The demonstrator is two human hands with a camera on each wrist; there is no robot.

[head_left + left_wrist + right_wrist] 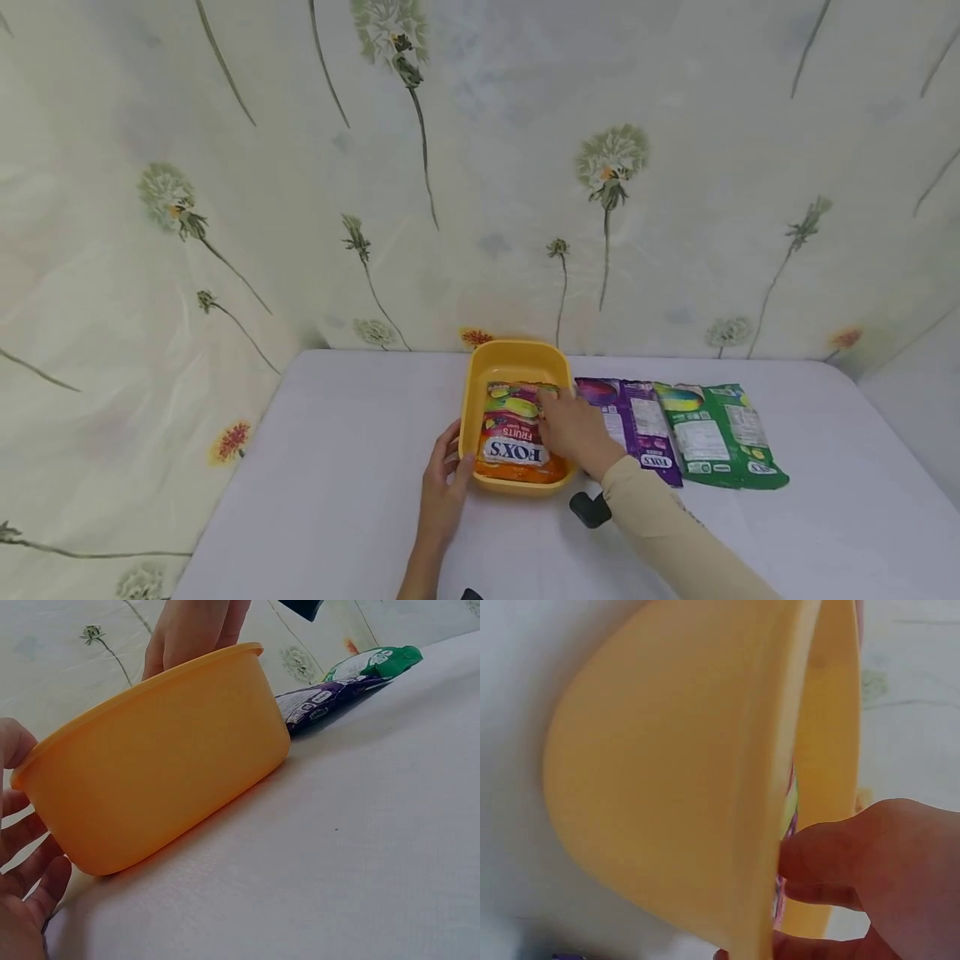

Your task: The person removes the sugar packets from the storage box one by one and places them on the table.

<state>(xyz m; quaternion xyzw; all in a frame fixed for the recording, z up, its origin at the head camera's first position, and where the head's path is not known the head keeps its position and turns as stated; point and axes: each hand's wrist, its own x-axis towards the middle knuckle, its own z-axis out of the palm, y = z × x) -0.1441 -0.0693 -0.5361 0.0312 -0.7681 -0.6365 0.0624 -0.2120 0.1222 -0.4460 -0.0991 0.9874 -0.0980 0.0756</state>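
Observation:
A yellow plastic tub point(517, 350) stands on the table near its back edge. Inside lies an orange and red FOX'S Fruits candy bag point(517, 429), its print upside down in the head view. My left hand point(444, 483) grips the tub's near left side, the thumb at the rim and the fingers spread along the outer wall. My right hand point(573, 425) reaches over the right rim, its fingers bent down and holding the candy bag by its right edge. In the right wrist view, the tub wall point(652, 772) hides most of the bag and some fingertips.
Right of the tub, a purple FOX'S bag point(637, 417) and a green FOX'S bag point(720, 437) lie side by side on the white tablecloth point(337, 475). A flower-printed curtain point(487, 167) hangs behind the table. A black device point(591, 510) sits by the right wrist.

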